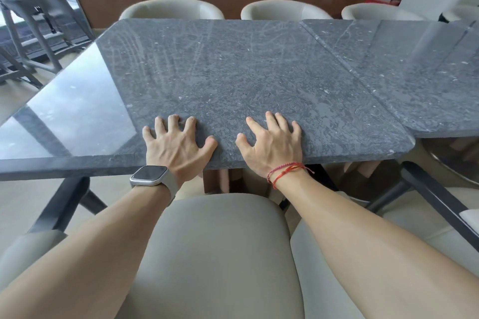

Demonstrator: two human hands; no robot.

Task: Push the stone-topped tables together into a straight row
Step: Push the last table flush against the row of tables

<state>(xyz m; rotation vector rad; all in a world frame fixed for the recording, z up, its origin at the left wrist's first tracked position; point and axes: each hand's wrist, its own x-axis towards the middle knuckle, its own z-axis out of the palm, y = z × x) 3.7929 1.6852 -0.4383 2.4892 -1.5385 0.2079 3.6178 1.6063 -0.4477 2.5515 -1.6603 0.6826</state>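
Both your hands press palm-down on the near edge of the grey stone tabletop [233,72], fingers spread wide, nothing gripped: left hand [178,142] w/ a watch [149,175], right hand [272,142] w/ a red cord bracelet [285,169]. The tabletop's right side meets a 2nd stone tabletop [414,80] along a seam; near edges don't line up at that corner. A beige chair [215,241] sits btwn your forearms.
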